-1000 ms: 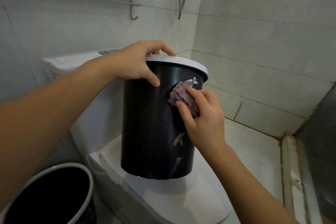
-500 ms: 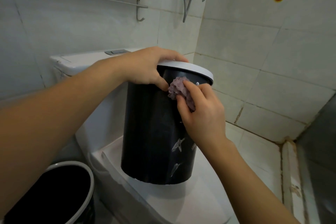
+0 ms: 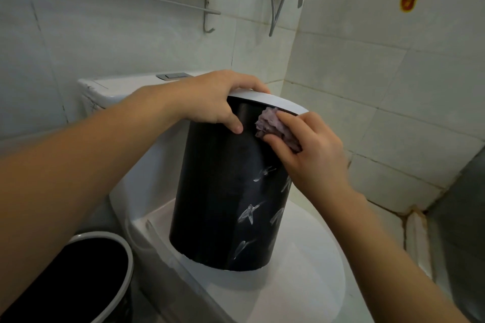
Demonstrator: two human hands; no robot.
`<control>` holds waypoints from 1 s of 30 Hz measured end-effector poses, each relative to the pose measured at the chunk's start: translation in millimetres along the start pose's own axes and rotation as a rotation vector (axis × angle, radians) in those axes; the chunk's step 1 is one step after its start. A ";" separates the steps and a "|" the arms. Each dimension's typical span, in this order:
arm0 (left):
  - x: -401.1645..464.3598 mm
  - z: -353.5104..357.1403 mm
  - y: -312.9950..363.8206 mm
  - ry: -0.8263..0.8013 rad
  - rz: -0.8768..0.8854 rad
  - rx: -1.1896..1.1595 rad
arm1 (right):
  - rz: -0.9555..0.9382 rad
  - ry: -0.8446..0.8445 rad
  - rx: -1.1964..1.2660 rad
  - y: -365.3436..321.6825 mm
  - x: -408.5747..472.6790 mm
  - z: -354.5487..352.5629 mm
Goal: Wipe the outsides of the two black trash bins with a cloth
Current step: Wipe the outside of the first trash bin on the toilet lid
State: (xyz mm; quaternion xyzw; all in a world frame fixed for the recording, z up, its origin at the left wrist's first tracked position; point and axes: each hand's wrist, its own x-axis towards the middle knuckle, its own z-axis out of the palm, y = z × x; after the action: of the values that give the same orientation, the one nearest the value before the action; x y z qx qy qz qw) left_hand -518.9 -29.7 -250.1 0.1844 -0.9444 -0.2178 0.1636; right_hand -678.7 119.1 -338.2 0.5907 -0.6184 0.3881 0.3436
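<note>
**First bin underway, second waiting**

At near left, the second bin (image 3: 78, 278) is standing on the floor, seemingly awaiting wiping. The left hand (image 3: 210, 98) is gripping the rim of the first bin (image 3: 223, 191) on the toilet lid (image 3: 301, 283). The right hand (image 3: 312, 149), fingers clamped on the cloth (image 3: 273, 126), is rubbing under the rim.

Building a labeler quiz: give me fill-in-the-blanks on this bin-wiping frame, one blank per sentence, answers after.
1. The right hand presses a crumpled purple ____ against the bin.
2. The left hand grips that bin at its white ____.
3. The bin stands on the closed lid of the ____.
4. The second bin sits lower, at the frame's bottom ____ corner.

Missing words: cloth; rim; toilet; left.
</note>
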 end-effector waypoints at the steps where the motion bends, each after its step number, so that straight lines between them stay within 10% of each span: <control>1: 0.2 0.5 -0.3 0.006 -0.007 0.007 | -0.028 -0.016 -0.004 0.0 -1.0 0.2; 23: -7.2 -0.6 -15.3 0.027 -0.042 -0.075 | -0.409 -0.204 -0.130 0.9 -27.8 -5.9; 30: -6.1 -0.7 -11.1 0.019 -0.038 -0.064 | -0.181 -0.109 -0.136 -0.2 -8.1 -0.4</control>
State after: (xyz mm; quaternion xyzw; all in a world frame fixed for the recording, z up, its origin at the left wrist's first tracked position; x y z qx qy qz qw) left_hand -510.2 -36.7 -256.1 0.1990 -0.9316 -0.2493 0.1744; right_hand -678.0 123.2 -345.1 0.6395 -0.6052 0.2802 0.3824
